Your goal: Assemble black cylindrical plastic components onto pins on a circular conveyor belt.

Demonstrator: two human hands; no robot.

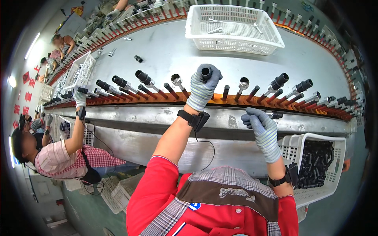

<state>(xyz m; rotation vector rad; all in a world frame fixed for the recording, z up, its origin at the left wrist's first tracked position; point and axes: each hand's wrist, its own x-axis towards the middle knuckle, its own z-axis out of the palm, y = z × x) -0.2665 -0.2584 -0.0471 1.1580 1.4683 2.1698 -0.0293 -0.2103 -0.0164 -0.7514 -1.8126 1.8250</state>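
My left hand (202,86), in a grey-palmed striped glove, is closed around a black splined socket (206,72) above the row of rods on the rail. Below it and to the right, my right hand (263,129) has its fingers curled in front of the metal ledge. A short black cylindrical socket (275,115) sticks out past that hand's far side; the fingers hide its other end. Beside my left hand a silver socket (176,80) sits on a tilted rod, and another silver socket (244,83) stands to the right. Several rods carry silver pieces with black sockets (278,82) on top.
A white plastic basket (236,42) with a few silver parts stands on the metal table (157,43). At my right is a white crate (339,161) of black sockets (315,163). One loose black socket (138,58) lies on the table. A co-worker (67,157) reaches to the rail at left.
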